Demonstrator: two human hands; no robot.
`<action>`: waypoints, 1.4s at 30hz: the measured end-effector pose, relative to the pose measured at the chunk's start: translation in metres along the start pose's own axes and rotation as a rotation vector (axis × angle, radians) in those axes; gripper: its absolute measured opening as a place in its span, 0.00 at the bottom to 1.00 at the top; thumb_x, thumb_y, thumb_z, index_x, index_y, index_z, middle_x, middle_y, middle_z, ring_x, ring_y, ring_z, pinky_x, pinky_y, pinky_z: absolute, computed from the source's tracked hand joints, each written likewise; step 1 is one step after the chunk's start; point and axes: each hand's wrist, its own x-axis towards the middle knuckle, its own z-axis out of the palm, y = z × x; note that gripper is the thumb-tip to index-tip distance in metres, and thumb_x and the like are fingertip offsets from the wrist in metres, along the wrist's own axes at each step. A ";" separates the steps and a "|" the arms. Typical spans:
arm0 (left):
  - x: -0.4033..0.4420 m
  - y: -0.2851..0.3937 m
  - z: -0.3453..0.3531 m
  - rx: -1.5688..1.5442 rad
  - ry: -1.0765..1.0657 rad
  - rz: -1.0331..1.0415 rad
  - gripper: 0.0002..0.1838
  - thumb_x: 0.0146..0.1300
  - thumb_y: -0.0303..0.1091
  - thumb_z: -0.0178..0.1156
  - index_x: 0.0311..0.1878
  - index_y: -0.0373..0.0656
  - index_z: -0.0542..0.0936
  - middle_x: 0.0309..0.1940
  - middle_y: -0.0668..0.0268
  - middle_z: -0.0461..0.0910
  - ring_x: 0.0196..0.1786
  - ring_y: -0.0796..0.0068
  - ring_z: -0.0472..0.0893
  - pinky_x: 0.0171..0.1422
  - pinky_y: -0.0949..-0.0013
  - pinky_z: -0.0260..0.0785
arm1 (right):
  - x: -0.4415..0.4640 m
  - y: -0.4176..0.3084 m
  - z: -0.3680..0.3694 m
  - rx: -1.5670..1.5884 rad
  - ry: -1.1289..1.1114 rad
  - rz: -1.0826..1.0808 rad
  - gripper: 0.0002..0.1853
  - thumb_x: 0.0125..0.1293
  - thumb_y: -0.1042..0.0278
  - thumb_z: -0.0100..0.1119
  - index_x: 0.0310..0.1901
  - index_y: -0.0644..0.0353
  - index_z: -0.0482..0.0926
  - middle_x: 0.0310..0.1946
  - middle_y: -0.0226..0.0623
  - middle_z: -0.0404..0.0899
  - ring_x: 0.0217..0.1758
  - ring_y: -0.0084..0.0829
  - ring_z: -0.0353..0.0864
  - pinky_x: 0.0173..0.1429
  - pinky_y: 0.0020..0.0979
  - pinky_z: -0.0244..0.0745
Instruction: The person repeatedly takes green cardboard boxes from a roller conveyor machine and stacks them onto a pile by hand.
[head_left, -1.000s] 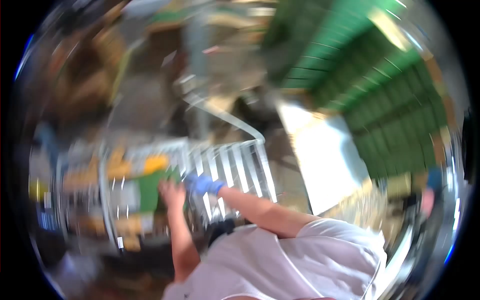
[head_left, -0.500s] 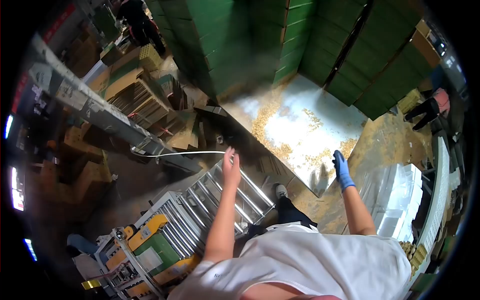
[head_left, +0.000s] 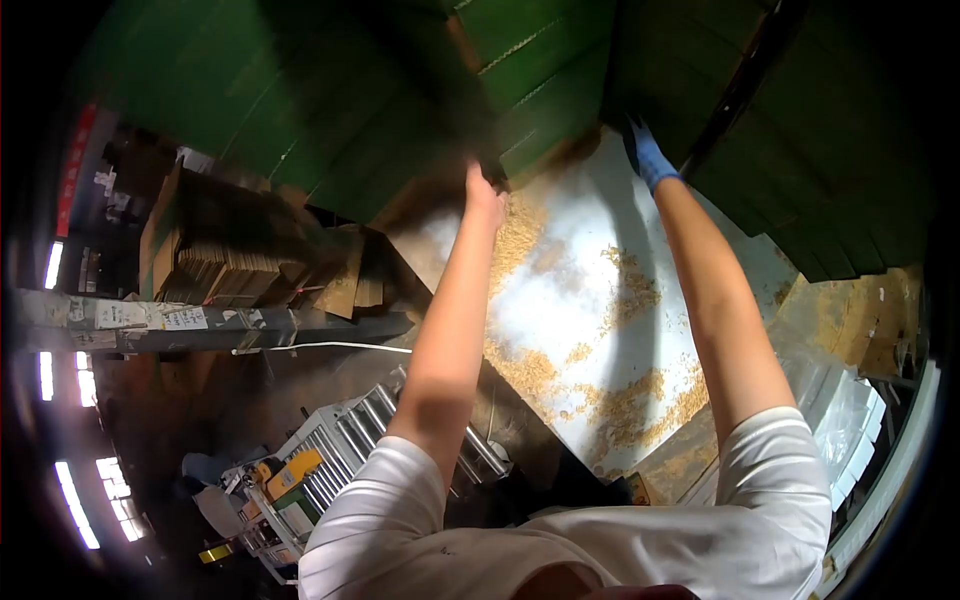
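Stacked green boxes [head_left: 530, 70] rise at the top of the view, with dark seams between their layers. My bare left hand [head_left: 487, 198] reaches up to the shadowed lower left corner of the middle stack; its fingers look apart, and I cannot tell whether they touch it. On my right hand [head_left: 650, 158] is a blue glove with dark fingers. Those fingers stretch out beside the stack's lower right side, contact unclear. Both hands hold nothing that I can see. Beneath them lies a pale floor sheet [head_left: 560, 310] strewn with yellowish scraps [head_left: 630, 400].
A roller conveyor [head_left: 365, 430] stands lower left. Flattened cardboard [head_left: 230, 265] is piled behind a grey beam [head_left: 240, 330], from which a white cord [head_left: 350, 346] runs. White plastic-wrapped goods [head_left: 845, 430] stand at right.
Both arms have stretched forward and up, bringing my hands from above the conveyor and the sheet to the green stacks. The view has moved closer to the stacks and turned.
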 end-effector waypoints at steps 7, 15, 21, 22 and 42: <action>0.014 0.006 0.010 0.075 0.014 0.016 0.61 0.61 0.87 0.24 0.83 0.45 0.51 0.82 0.51 0.53 0.82 0.45 0.53 0.81 0.35 0.47 | 0.059 0.004 0.048 0.554 -0.059 -0.181 0.27 0.81 0.62 0.37 0.77 0.63 0.60 0.78 0.53 0.59 0.79 0.48 0.59 0.83 0.38 0.53; -0.001 0.006 0.015 0.314 -0.074 -0.059 0.58 0.64 0.85 0.22 0.82 0.48 0.55 0.81 0.58 0.57 0.82 0.50 0.55 0.81 0.35 0.46 | 0.018 -0.002 0.024 0.412 -0.034 -0.233 0.31 0.83 0.50 0.44 0.77 0.62 0.61 0.76 0.38 0.65 0.77 0.33 0.64 0.81 0.36 0.57; -0.032 -0.001 0.020 0.413 -0.140 -0.044 0.52 0.68 0.80 0.26 0.80 0.48 0.59 0.79 0.59 0.60 0.80 0.55 0.59 0.80 0.40 0.49 | -0.028 -0.019 0.003 0.702 -0.003 -0.026 0.30 0.83 0.51 0.42 0.76 0.62 0.63 0.76 0.40 0.65 0.77 0.34 0.63 0.80 0.33 0.56; -0.037 -0.006 0.023 0.419 -0.131 -0.021 0.51 0.68 0.79 0.27 0.79 0.47 0.59 0.79 0.59 0.61 0.80 0.55 0.59 0.80 0.41 0.50 | -0.065 -0.062 -0.019 0.324 0.023 0.178 0.34 0.82 0.43 0.39 0.76 0.64 0.64 0.75 0.44 0.67 0.76 0.38 0.65 0.80 0.35 0.56; -0.193 -0.057 0.031 0.148 0.081 -0.254 0.30 0.77 0.57 0.47 0.69 0.44 0.72 0.65 0.59 0.75 0.65 0.63 0.73 0.68 0.59 0.65 | -0.239 0.044 -0.105 -0.206 0.037 0.038 0.35 0.78 0.44 0.46 0.75 0.64 0.63 0.74 0.51 0.65 0.78 0.47 0.62 0.81 0.38 0.55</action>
